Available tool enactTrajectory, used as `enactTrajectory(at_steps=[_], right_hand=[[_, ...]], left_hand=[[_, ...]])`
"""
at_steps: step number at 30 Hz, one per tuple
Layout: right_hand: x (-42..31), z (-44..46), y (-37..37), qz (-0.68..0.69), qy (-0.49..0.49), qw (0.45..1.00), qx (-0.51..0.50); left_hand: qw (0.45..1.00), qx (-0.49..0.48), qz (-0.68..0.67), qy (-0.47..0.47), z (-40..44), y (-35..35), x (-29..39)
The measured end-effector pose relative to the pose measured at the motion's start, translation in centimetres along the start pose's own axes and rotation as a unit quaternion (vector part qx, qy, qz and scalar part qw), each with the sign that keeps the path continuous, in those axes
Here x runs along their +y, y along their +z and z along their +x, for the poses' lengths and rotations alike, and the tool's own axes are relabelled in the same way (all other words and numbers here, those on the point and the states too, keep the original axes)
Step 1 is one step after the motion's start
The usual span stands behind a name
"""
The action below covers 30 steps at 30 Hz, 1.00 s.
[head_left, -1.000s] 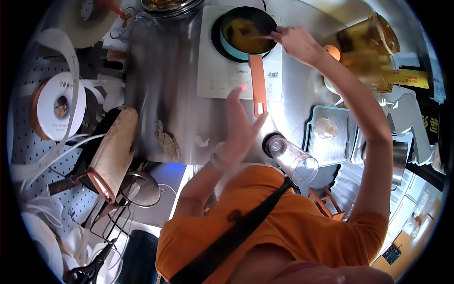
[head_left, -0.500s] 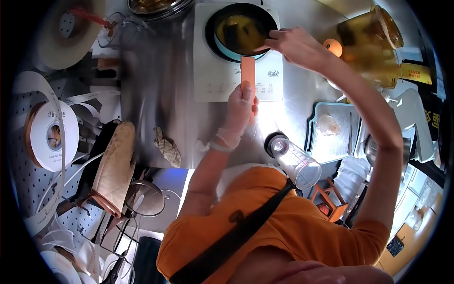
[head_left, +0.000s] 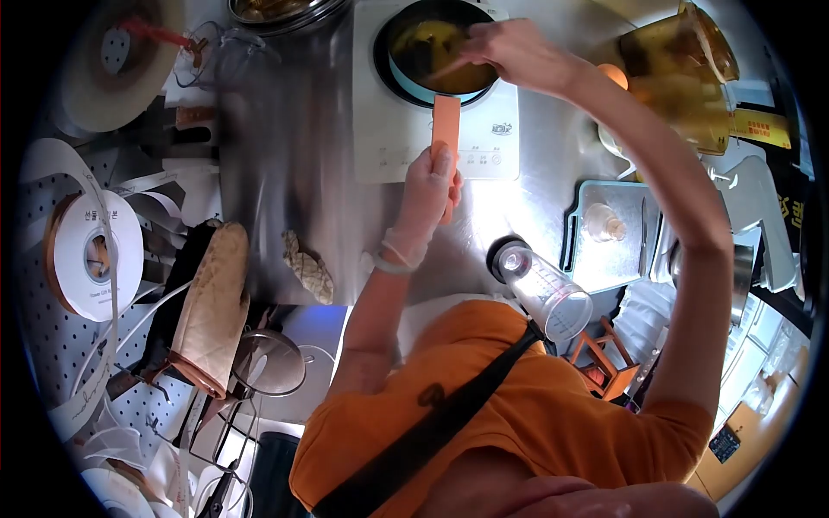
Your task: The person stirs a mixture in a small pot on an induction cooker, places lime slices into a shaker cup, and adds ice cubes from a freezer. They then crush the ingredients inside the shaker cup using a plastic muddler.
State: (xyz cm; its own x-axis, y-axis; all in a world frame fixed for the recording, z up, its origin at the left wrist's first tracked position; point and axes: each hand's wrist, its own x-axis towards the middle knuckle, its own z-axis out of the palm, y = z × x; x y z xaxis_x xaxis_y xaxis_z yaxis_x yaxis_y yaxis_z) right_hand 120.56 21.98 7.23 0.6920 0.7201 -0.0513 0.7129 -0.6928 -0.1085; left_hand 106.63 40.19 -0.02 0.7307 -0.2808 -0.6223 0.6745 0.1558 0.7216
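My left hand [head_left: 429,190], in a clear plastic glove, is wrapped round the orange handle [head_left: 446,121] of a frying pan [head_left: 400,78]. The pan is dark inside and pale blue outside. It sits on a white induction cooker [head_left: 389,155], with a yellowish-brown liquid [head_left: 440,43] in it. Over the pan's right side, my right hand [head_left: 509,53] is closed with its fingertips pointing down into the pan. Whatever those fingers hold is blurred and too thin to name.
A clear measuring cup [head_left: 548,293] stands near my body. To its right lies a blue-edged tray [head_left: 596,250] with a small clear cup [head_left: 604,223]. Amber containers [head_left: 682,78] stand at the upper right. At left are an oven mitt [head_left: 210,302] and a ribbon spool [head_left: 97,255].
My right hand has moved left and slightly up over the pan. My left hand and the handle have shifted slightly left in the view.
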Motion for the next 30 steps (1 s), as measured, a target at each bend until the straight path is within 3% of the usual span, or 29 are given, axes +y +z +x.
enactTrajectory(at_steps=[4,5,6,8,9,12,14,17,21,28,30], right_hand=[[1.4,-2.0,-2.4,-0.058,-0.019,0.992,-0.112],[2.8,-2.2,-2.4,-0.057,-0.050,0.996,-0.045],[2.9,-1.6,-3.1,-0.058,-0.052,0.996,-0.044],[2.8,-0.3,-5.0,-0.072,0.019,0.995,-0.064],[3.2,-0.2,-3.9,-0.100,0.042,0.994,0.000],[2.7,0.3,-1.3,-0.175,0.127,0.976,-0.019],[2.8,-0.9,-1.3,-0.217,0.089,0.970,-0.067],[1.9,-2.5,-2.1,-0.062,0.066,0.994,-0.068],[1.2,-1.5,-3.1,-0.045,0.038,0.998,-0.027],[3.4,1.7,0.0,-0.193,0.060,0.978,0.040],[3.5,0.4,-1.1,-0.182,0.074,0.979,-0.063]], left_hand=[[1.000,-0.007,0.004,0.014,0.1,-0.1,-0.1],[1.000,-0.008,0.005,0.018,0.1,-0.1,-0.1],[1.000,-0.006,0.005,0.020,0.1,-0.2,-0.1],[1.000,-0.008,0.003,0.016,-0.1,-0.2,0.0],[1.000,-0.007,0.002,0.016,-0.1,-0.2,0.1],[1.000,-0.011,0.013,0.010,0.0,-0.2,0.3],[1.000,-0.005,-0.001,0.007,-0.1,-0.2,0.1],[1.000,-0.005,0.008,0.006,0.0,-0.3,0.1],[1.000,-0.006,0.018,0.007,0.2,-0.4,-0.1],[1.000,-0.009,0.015,0.013,0.4,-0.5,-0.2],[1.000,-0.010,0.010,0.012,0.3,-0.6,-0.3]])
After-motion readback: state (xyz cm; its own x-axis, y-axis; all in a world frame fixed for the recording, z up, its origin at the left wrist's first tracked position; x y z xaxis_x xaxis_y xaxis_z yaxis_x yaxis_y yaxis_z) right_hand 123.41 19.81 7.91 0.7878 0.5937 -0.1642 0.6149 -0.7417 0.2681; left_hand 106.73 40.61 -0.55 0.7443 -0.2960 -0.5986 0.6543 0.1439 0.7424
